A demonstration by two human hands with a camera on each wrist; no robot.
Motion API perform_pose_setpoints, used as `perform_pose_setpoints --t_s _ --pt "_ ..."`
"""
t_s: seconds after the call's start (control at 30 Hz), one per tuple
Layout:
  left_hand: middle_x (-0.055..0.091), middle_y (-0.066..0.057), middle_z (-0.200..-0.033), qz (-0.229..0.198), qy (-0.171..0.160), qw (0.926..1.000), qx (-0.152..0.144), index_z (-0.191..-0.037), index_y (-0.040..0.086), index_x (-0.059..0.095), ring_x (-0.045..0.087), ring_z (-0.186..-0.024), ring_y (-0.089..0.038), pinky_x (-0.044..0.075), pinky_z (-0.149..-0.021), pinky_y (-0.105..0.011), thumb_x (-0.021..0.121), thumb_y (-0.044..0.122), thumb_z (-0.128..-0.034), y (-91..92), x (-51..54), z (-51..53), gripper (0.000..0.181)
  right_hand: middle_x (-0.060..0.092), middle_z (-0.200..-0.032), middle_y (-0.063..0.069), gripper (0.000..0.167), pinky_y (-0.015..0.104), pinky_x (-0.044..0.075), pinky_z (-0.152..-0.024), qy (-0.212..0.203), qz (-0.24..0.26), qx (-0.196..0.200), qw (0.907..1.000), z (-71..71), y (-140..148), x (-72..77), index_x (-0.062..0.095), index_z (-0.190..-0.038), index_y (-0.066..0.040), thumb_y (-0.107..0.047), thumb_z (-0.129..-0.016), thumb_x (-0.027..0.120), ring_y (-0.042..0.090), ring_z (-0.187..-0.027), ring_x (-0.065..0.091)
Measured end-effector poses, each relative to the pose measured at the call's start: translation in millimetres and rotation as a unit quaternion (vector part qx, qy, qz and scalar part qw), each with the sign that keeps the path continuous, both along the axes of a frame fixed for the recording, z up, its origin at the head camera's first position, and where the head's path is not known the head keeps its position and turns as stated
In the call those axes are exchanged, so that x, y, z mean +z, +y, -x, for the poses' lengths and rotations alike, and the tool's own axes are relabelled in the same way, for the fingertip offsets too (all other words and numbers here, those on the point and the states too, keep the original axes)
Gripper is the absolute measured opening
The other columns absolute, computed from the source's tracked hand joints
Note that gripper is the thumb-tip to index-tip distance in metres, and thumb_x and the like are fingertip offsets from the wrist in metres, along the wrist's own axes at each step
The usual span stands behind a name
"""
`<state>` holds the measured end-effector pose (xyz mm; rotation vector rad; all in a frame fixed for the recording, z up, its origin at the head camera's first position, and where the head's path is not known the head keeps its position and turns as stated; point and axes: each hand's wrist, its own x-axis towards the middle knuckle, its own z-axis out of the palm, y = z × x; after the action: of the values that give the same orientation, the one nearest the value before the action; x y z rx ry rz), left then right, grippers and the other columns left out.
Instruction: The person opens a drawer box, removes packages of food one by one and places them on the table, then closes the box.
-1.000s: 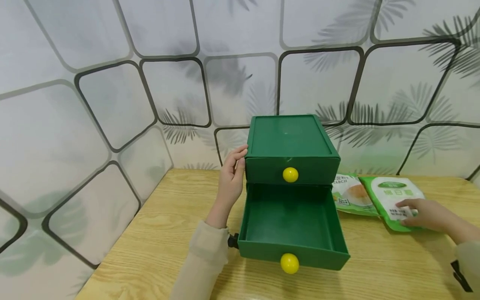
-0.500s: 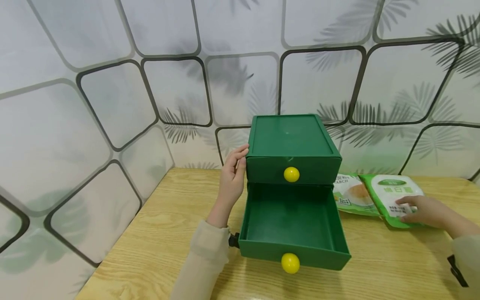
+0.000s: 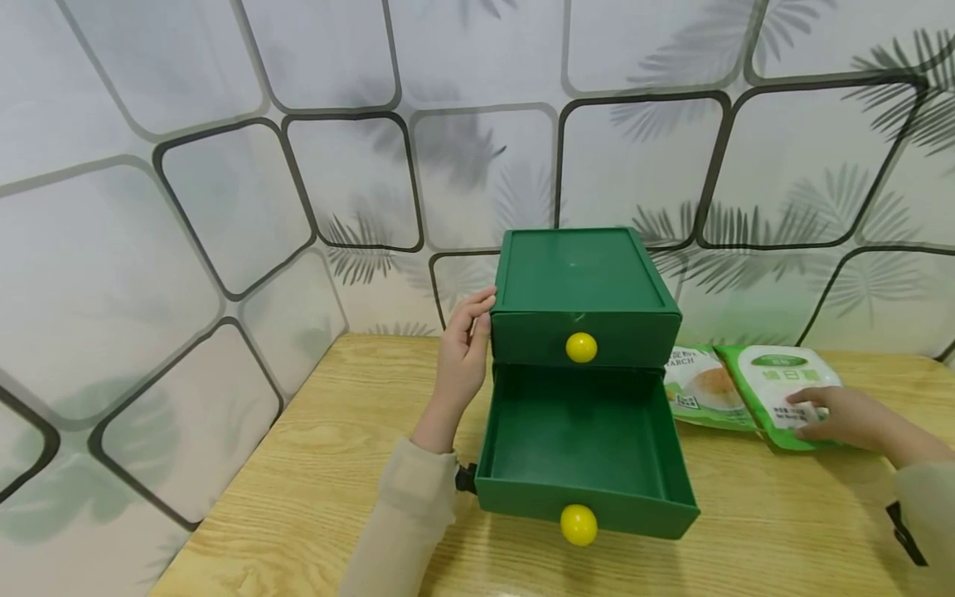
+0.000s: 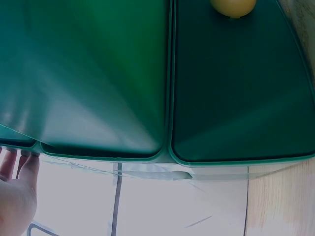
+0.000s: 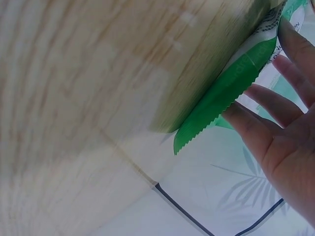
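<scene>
A green plastic drawer cabinet (image 3: 578, 269) with yellow knobs stands on the table, its upper drawer closed. The lower drawer (image 3: 585, 427) is pulled out with nothing inside. My left hand (image 3: 461, 365) rests against the cabinet's upper left side, fingers fairly straight; the left wrist view shows its fingertips at the green edge. On the right, my right hand (image 3: 854, 421) touches the lower part of a white and green packet (image 3: 791, 390). In the right wrist view its fingers (image 5: 256, 130) are spread and only loosely bent near the packet's serrated green edge.
A second packet (image 3: 709, 390), labelled starch, lies partly under the first, right beside the cabinet. The wooden table (image 3: 313, 473) meets a patterned wall covering (image 3: 477, 174) at the back and left.
The right hand has shifted slightly left and up, and the packet's lower edge has moved a little up with it. The left hand and cabinet stay in place; the view shifts slightly.
</scene>
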<state>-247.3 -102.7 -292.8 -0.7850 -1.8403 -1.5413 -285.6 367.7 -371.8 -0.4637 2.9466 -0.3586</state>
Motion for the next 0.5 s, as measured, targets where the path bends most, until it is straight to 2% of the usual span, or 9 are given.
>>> perform_pose_setpoints --t_s 0.27,0.5 --pt "0.043 -0.027 -0.123 -0.002 -0.003 1.0000 0.003 -0.109 -0.016 0.050 0.038 -0.117 -0.032 0.040 -0.077 -0.029 0.036 -0.007 -0.0926 0.4 0.0 0.0 0.024 0.049 -0.097 0.040 0.066 0.056 0.040 -0.068 0.006 -0.002 0.000 1.0000 1.4 2.3 -3.6 0.054 -0.108 0.012 -0.036 -0.068 0.073 0.054 -0.089 0.046" --pt "0.043 -0.026 -0.123 -0.001 -0.010 0.9999 0.004 -0.109 -0.016 0.050 0.038 -0.117 -0.032 0.039 -0.080 -0.033 0.036 -0.005 -0.0930 0.1 -0.5 0.2 0.024 0.052 -0.096 0.038 0.059 0.055 0.041 -0.068 0.025 -0.009 0.007 0.9996 -1.5 0.3 -4.3 0.055 -0.107 0.012 -0.030 -0.069 0.073 0.053 -0.088 0.047"
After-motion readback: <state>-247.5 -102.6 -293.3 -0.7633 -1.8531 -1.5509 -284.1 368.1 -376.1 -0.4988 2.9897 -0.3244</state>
